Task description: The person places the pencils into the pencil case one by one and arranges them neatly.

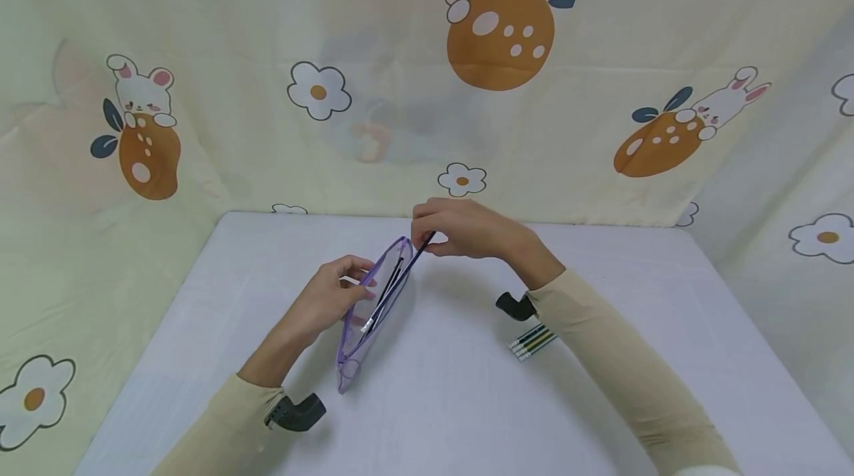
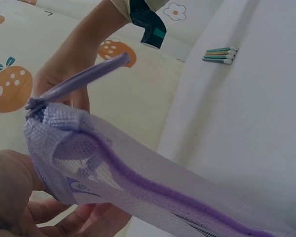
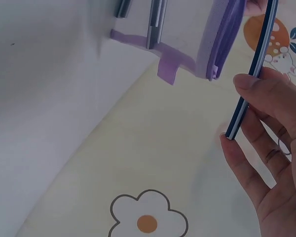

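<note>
Mid-frame, left hand (image 1: 328, 299) grips purple-trimmed translucent mesh pouch (image 2: 143, 153); right hand (image 1: 470, 230) pinches navy-and-silver striped pencil (image 3: 258, 59). Green-striped pencils (image 1: 532, 342) lie lower right of centre.

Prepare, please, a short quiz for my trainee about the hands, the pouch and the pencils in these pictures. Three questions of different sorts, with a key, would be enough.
1. What does the left hand hold?
A) a cup
B) the purple mesh pouch
C) a ruler

2. Look at the right hand. True or false: it holds nothing.

3. In the head view, on which side of the pouch do the loose pencils lie?

Key:
1. B
2. False; it pinches a dark pencil.
3. On the right side.
</note>
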